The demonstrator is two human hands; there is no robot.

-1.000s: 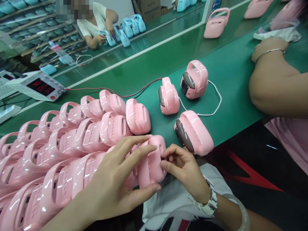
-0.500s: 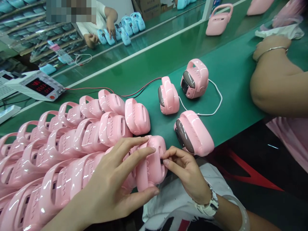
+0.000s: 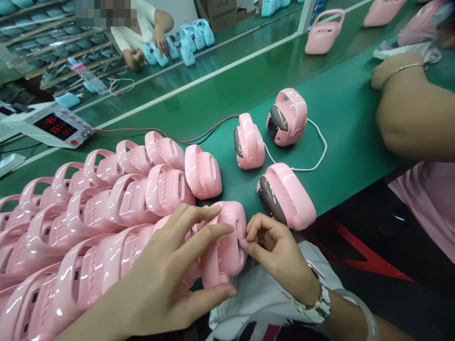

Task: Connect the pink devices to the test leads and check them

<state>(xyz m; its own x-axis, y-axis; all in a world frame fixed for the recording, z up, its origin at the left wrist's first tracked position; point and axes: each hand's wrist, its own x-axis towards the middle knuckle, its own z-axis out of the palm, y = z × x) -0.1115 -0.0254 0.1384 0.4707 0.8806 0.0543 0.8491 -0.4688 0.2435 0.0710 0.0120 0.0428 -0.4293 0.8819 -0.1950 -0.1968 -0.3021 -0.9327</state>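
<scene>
My left hand [image 3: 170, 274] wraps a pink plastic speaker [image 3: 227, 246] at the near edge of the green belt [image 3: 337, 123], fingers across its top and thumb underneath. My right hand [image 3: 273, 248] is pinched against a small slot on the speaker's right side; what its fingertips hold is too small to make out. To the left lie several rows of identical pink speakers [image 3: 88, 213]. Just beyond my right hand rests another pink speaker [image 3: 287, 196] with a dark face.
Two more pink speakers [image 3: 249, 142] [image 3: 287, 116] sit mid-belt, joined to a white cable [image 3: 316, 161] and red-black leads. A power supply [image 3: 50, 125] stands far left. Another person's arm [image 3: 412, 113] rests at right; another person handles blue speakers [image 3: 185, 40] across the line.
My right hand's fingertips shifted slightly along the speaker's side slot, and the left hand turned the speaker a little. The arm at right drew back slightly.
</scene>
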